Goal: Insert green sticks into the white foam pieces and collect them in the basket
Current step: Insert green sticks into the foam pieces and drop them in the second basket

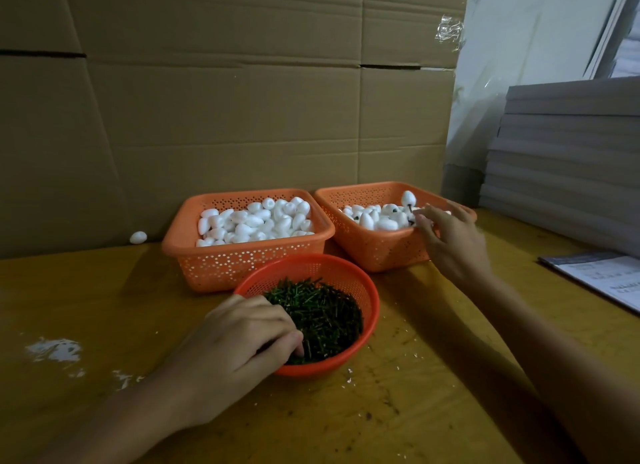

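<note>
Sitting heaped in a round red basket at the near middle of the table, the green sticks are dug into by the left hand, fingers curled down into the pile and pinched on some of them, though how many can't be made out. Just beyond, on the left, a square orange basket is filled with plain white foam pieces. Right beside it the right-hand basket is loaded with finished pieces, green ends poking out here and there. The right hand is held over its near right corner, fingers loosely spread and nothing gripped. One stuck piece is seen up above the rest, right by the fingertips; whether it's touching them can't be told. A stray foam piece is left on the table at the far left, against the cardboard wall. White crumbs are scattered near left. Stacked grey sheets and a printed paper are parked on the right.
</note>
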